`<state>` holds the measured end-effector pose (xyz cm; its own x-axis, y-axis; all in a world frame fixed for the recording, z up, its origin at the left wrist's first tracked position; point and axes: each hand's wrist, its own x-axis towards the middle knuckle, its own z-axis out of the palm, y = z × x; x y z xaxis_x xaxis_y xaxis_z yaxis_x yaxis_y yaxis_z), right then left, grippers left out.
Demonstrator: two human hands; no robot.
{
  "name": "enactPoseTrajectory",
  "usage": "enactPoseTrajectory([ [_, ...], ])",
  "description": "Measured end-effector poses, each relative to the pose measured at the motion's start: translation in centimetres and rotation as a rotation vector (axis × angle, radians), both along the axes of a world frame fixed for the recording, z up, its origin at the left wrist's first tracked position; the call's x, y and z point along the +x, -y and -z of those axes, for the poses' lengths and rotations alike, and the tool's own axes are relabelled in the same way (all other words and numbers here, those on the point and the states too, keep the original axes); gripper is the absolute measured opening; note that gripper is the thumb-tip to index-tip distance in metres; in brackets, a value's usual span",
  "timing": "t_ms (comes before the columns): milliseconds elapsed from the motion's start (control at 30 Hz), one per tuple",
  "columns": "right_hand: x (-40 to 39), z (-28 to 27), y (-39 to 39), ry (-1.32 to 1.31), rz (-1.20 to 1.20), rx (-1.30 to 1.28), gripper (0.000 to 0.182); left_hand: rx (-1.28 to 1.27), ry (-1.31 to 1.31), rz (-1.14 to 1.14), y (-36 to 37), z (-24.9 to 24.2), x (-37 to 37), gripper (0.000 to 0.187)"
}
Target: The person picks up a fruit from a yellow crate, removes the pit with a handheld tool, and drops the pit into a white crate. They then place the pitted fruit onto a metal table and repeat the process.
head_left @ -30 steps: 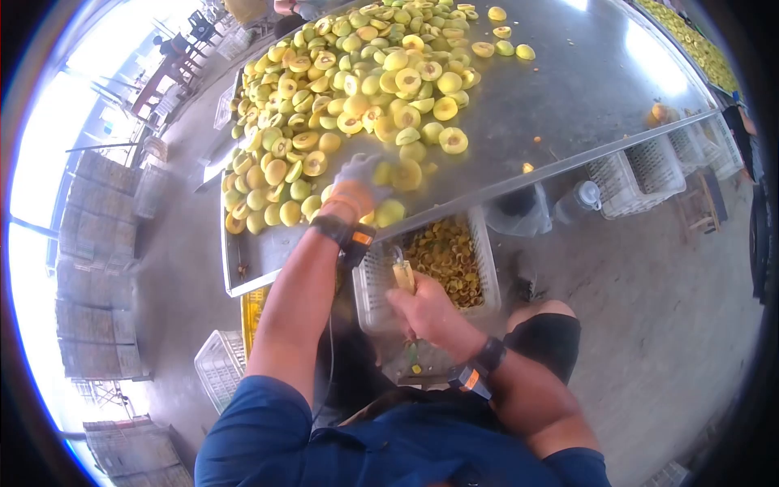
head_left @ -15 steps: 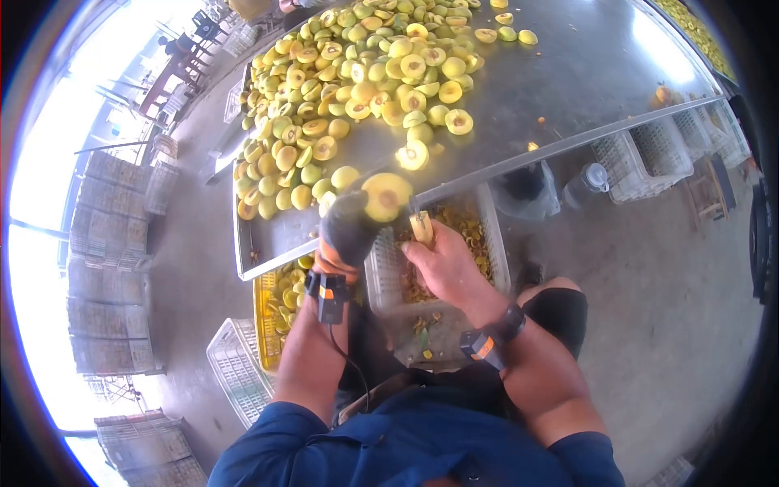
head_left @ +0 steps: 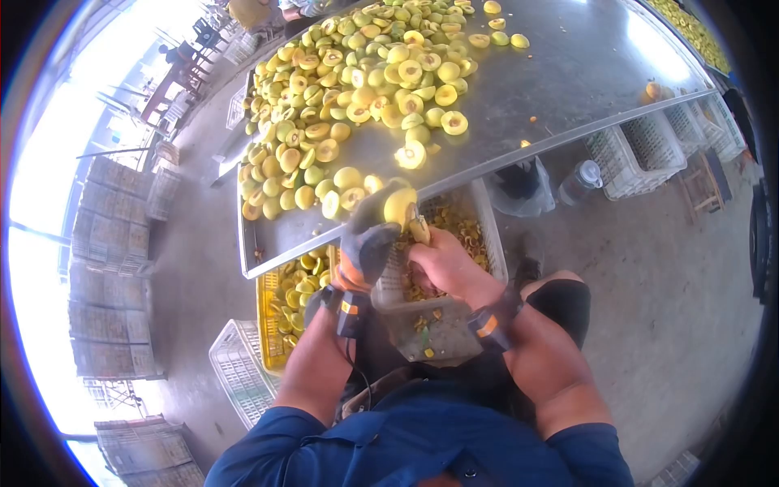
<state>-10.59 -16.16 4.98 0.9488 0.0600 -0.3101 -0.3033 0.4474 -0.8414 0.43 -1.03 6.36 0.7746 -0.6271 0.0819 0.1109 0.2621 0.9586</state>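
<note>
Since the earlier frame, the gloved left hand [head_left: 369, 235] has carried the yellow fruit half [head_left: 400, 206] off the steel table [head_left: 568, 73] to the bare right hand [head_left: 442, 260], closed around a small tool [head_left: 419, 230] touching the fruit at its 5 o'clock. Below both hands sits the white crate of pits [head_left: 483, 243]; the yellow crate [head_left: 268, 316] lies at 8 o'clock and the fruit pile [head_left: 357, 81] at 12 o'clock.

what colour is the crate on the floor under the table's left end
Yellow; the crate holds fruit halves, shown in the head view beside the gloved left hand.
</note>
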Motion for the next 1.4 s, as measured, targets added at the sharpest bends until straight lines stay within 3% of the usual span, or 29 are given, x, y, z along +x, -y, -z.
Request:
enactPoseTrajectory([
  [100,0.7,2.4,-1.0,0.248,0.162,-0.467,0.023,0.708,0.700,-0.164,1.1,-2.7,-1.0,0.054],
  [167,1.3,5.7,-2.2,0.443,0.340,-0.828,0.015,0.520,0.744,-0.218,0.4,2.1,1.2,0.044],
  [267,1.0,4.5,-2.6,0.409,0.262,-0.870,0.014,0.676,0.872,-0.367,0.7,2.9,1.3,0.035],
  [333,0.6,1.2,-1.2,0.211,-0.035,-0.454,0.011,0.815,0.990,-0.472,1.4,2.0,0.3,0.028],
  [400,0.2,-0.3,-0.5,0.055,-0.210,-0.082,0.008,0.596,0.652,-0.406,0.9,4.1,1.2,0.027],
  [467,-0.1,-0.4,-0.4,-0.047,-0.281,0.236,0.010,0.463,0.529,-0.335,0.0,6.0,2.0,0.032],
  [600,-0.1,-0.3,-0.6,-0.079,-0.316,0.305,0.023,0.366,0.660,-0.202,-1.1,6.4,2.6,0.046],
  [633,-0.1,0.2,-0.9,-0.076,-0.314,0.297,0.023,0.343,0.644,-0.192,-0.3,4.2,1.7,0.043],
  [700,-0.2,0.1,-1.3,-0.096,-0.317,0.325,0.023,0.388,0.797,-0.209,0.0,2.2,1.5,0.037],
  [767,-0.5,-0.9,-1.6,-0.148,-0.330,0.396,0.023,0.526,1.129,-0.266,-0.4,1.1,2.5,0.030],
  [800,-0.5,-0.9,-1.8,-0.139,-0.321,0.341,0.023,0.589,1.000,-0.324,-1.2,2.8,3.0,0.024],
  [867,-0.4,-0.5,-1.8,-0.117,-0.295,0.233,0.024,0.710,1.014,-0.467,-3.5,3.3,4.4,0.026],
  [967,-0.3,0.9,-2.0,-0.126,-0.234,0.019,0.028,0.652,0.726,-0.717,-8.9,1.8,5.5,0.018],
  [1067,-0.1,5.8,-2.8,-0.365,-0.060,-0.010,0.019,0.656,0.440,-0.903,-15.6,-0.3,6.1,0.014],
  [1200,-0.3,3.8,-2.9,-0.291,-0.100,0.129,0.017,0.800,0.301,-0.941,-24.7,1.2,7.1,0.018],
  [1300,-0.1,3.1,-3.3,-0.249,-0.071,0.090,0.019,1.525,0.614,-0.913,-22.8,-0.5,7.2,0.022],
  [1333,0.1,3.0,-3.4,-0.229,-0.055,0.089,0.018,1.398,0.608,-0.917,-22.2,0.2,8.2,0.026],
  [1400,0.4,3.0,-3.6,-0.194,-0.021,0.090,0.018,1.221,0.905,-0.771,-17.7,0.2,9.5,0.030],
])
